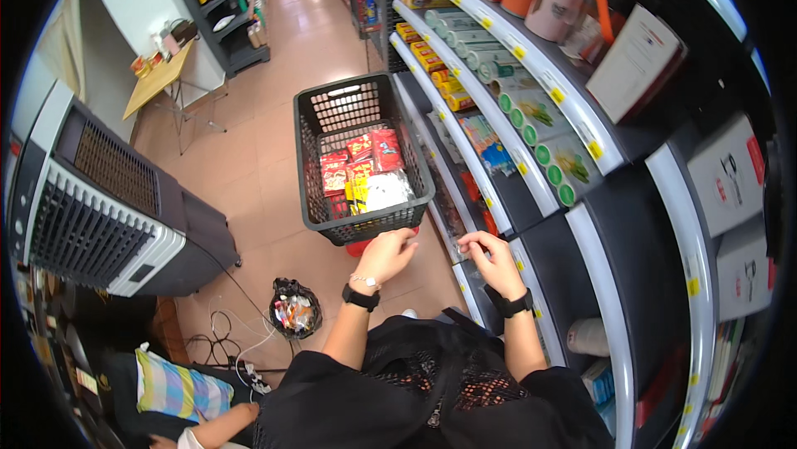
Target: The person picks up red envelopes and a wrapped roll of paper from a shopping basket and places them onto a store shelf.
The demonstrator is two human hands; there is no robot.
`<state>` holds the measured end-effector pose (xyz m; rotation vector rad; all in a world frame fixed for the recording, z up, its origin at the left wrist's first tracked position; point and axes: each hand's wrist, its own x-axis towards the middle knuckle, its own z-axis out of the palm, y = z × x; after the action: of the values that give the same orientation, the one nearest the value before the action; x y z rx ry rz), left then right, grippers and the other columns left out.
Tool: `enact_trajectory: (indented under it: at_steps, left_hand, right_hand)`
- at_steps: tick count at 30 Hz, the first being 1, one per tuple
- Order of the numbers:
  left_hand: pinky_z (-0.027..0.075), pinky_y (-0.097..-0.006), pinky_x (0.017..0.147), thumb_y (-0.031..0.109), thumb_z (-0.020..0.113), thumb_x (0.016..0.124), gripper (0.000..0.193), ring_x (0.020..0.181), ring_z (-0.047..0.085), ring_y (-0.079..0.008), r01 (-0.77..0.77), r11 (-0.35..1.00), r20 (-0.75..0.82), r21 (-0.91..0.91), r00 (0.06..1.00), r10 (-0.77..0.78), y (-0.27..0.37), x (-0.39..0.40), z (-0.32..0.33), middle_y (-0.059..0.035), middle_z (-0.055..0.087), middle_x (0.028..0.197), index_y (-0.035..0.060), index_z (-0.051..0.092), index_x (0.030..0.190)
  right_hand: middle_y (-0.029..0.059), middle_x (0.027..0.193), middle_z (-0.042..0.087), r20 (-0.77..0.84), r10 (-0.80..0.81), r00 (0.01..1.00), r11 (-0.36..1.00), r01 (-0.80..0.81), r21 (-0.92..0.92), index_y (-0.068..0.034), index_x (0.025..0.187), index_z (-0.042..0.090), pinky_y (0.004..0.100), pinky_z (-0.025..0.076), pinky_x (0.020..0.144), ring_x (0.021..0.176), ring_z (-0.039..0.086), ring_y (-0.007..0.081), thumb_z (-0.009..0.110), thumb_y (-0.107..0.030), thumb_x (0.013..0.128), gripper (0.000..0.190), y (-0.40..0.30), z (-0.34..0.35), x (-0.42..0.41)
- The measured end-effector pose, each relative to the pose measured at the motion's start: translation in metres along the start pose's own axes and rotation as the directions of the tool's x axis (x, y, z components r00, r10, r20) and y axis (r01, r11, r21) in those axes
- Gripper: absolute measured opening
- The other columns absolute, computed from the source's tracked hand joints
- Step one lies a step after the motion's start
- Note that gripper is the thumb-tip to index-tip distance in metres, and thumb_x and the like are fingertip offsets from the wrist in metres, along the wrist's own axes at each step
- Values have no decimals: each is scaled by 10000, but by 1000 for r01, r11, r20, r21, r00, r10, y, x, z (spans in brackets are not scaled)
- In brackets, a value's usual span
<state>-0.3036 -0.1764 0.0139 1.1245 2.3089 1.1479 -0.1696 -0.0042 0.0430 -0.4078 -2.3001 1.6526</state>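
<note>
My left hand (387, 256) is just in front of the near rim of a black plastic basket (367, 223). Its fingers are loosely bent and the thumb stands apart, with nothing visible between them. To the right, my right hand (496, 262) hovers by the lower shelf edge (454, 234), fingers bent and apart, no held thing visible. Inside the basket lie several red printed packets (386, 150), a yellow-and-black packet (357, 195) and a shiny clear-wrapped packet (389, 190). A red base (356, 248) shows under the basket.
Shelving with boxed goods (725, 181) and rolls (523, 119) curves along my right. On the left are an air cooler (118, 200), a folding table (155, 81), floor cables (218, 330) and a black waste bag (296, 309). Another person's arm (224, 427) is beside a checked cushion (180, 383).
</note>
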Motion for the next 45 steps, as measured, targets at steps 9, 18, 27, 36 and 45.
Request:
enact_trajectory:
  at_steps: [9,18,27,36,45]
  left_hand:
    - [452,-330,590,172,572,734,212,632,574,-257,335,942,-178,-38,925,-336,-53,-9,-30,-148,583,683,4,578,863]
    - [363,-438,823,303,587,712,328,948,465,-310,697,668,-285,260,716,-637,-117,46,-4,-129,519,988,78,578,951]
    - [440,-386,713,309,555,720,303,819,577,-274,721,616,-71,317,666,-743,-152,107,-20,-119,615,847,66,598,897]
    - [459,-323,663,282,571,719,345,729,599,-263,446,885,301,131,833,-465,-249,228,-1,-180,610,755,-30,597,865]
    - [283,-318,963,448,636,591,947,1161,364,-308,812,567,352,-143,577,-737,-345,299,70,-281,334,1238,-105,222,1239]
  right_hand:
    - [95,829,568,316,-115,942,989,138,-49,-20,898,565,297,413,722,804,531,204,477,-78,788,153,40,40,112]
    - [235,1112,452,392,8,920,874,184,-449,-50,1023,523,399,323,922,1096,382,368,532,-181,722,328,119,55,198]
    - [303,1225,330,457,196,868,624,250,-740,35,1046,490,395,340,925,1149,352,377,566,-231,678,460,148,67,198]
    - [245,1326,196,230,223,947,655,29,-755,3,1154,434,402,252,986,1235,224,339,587,-181,655,553,137,84,181]
    - [241,1340,154,211,267,940,720,-50,-692,-36,1169,417,418,223,994,1245,188,346,615,-270,691,568,116,84,183]
